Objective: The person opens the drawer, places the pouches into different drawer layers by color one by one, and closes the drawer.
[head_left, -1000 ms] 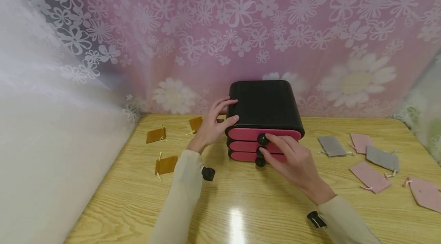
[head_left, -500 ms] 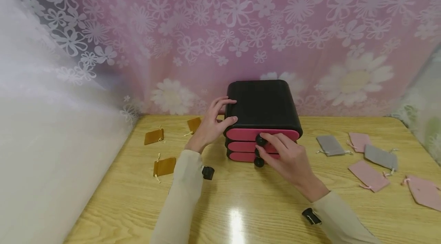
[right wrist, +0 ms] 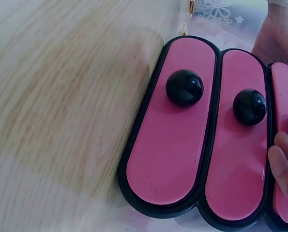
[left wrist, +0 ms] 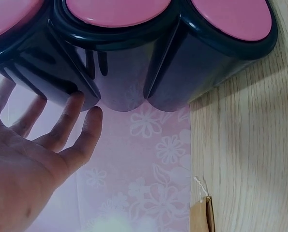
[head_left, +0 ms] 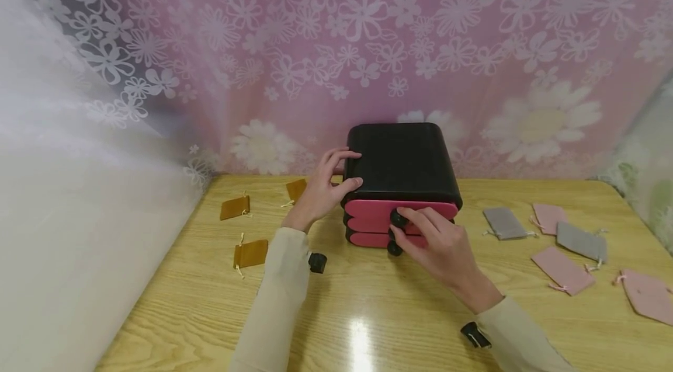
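The right hand (head_left: 441, 246) pinches the top knob (head_left: 398, 219) of the black drawer box (head_left: 402, 164). The top drawer (head_left: 375, 209) now sticks out a little more than before, so it is starting to open. The left hand (head_left: 321, 194) presses flat fingers on the box's side at 9 o'clock. The box sits mid-counter (head_left: 368, 313), with small cloth bags (head_left: 565, 270) at 3 o'clock and a flowery pink curtain (head_left: 368, 39) behind.
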